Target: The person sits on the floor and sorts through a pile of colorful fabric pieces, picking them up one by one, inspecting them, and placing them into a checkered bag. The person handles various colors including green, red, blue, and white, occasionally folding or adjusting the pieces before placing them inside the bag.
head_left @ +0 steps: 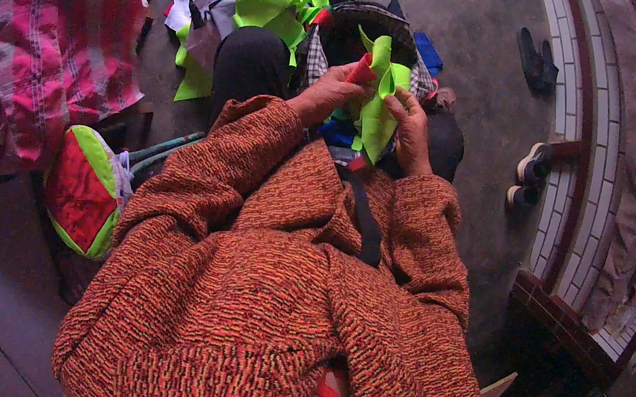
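A piece of neon green fabric [379, 116] hangs in front of me above my lap. My right hand [409, 125] pinches its right edge between thumb and fingers. Wrapped around a small red-orange piece of fabric [363, 70], my left hand [326, 94] is closed at the green piece's left side. Behind and below both hands sits a checked cloth bag or basket [317, 58] with a dark inside. Blue cloth [338, 132] shows under the hands, and what else lies there is partly hidden.
A heap of green, grey and black fabric scraps [271, 7] lies ahead on the left. Pink checked cloth [56, 42] drapes something at far left, near a red-and-green padded piece [87, 192]. Dark shoes [528, 176] and slippers [536, 60] stand by a white-tiled ledge [592, 162] on the right.
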A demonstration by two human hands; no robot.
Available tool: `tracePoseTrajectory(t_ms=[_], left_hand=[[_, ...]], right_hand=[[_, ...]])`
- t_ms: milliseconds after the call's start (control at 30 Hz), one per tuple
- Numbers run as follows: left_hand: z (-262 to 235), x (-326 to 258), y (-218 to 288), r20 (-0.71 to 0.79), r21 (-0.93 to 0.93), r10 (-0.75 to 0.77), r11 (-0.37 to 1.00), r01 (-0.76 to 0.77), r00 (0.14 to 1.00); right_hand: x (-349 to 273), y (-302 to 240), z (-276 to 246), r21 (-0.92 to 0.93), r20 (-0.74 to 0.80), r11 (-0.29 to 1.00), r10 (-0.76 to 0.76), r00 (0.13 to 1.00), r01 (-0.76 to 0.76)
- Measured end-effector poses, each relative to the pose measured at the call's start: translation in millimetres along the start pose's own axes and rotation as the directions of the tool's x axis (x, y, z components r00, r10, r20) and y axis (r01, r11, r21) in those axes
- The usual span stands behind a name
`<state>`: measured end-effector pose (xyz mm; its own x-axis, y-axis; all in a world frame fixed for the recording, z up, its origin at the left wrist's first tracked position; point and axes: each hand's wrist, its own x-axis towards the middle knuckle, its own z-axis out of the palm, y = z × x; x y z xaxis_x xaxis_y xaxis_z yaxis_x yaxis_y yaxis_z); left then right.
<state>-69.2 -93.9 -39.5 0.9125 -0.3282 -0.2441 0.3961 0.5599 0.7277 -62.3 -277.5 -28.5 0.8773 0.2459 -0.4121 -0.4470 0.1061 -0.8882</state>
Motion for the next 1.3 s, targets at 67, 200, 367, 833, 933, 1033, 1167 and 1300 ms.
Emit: tracePoseTrajectory(t_ms=[67, 200, 367, 833, 933, 1033, 1167, 1300], left_hand=[[-3.4, 1.8, -3.3, 0.023, 0.0, -0.013, 1.0, 0.013, 1.0], [-8.4, 8.3, -8.8, -0.117, 0.004, -0.052, 0.999, 0.053, 0.992], [-12.3, 16.7, -15.9, -0.253, -0.133, 0.035, 0.989, -0.07, 0.967], [-25.0, 24.0, -25.4, -0.384, 0.054, 0.155, 0.988, -0.146, 0.91], [-27.2, 26.7, -27.9, -0.334, 0.104, 0.162, 0.985, -0.135, 0.928], [-25.9, 24.6, -26.9, -0.288, 0.127, 0.108, 0.989, -0.074, 0.951], [-16.4, 16.9, -18.5, -0.338, 0.197, -0.061, 0.971, 0.134, 0.939], [-26.7, 21.3, -26.7, -0.439, 0.355, -0.103, 0.892, 0.278, 0.892]], right_hand=[[-2.5, -4.0, 2.1, -0.116, 0.021, 0.99, 0.081, 0.996, -0.078], [4.9, 8.1, -8.5, -0.156, -0.088, 0.987, -0.051, 0.995, 0.036], [11.6, 13.6, -17.5, 0.174, -0.088, 0.984, -0.021, 0.996, 0.036], [12.0, 6.5, -22.1, 0.538, -0.185, 0.821, -0.108, 0.977, 0.193], [11.0, 5.8, -23.7, 0.565, -0.137, 0.805, -0.123, 0.983, 0.179], [6.9, -5.5, -15.5, 0.506, -0.058, 0.844, -0.173, 0.983, 0.178], [4.6, -9.3, -9.1, 0.4, -0.192, 0.887, -0.164, 0.967, 0.23], [4.8, -7.3, -12.6, 0.321, -0.162, 0.927, -0.147, 0.976, 0.194]])
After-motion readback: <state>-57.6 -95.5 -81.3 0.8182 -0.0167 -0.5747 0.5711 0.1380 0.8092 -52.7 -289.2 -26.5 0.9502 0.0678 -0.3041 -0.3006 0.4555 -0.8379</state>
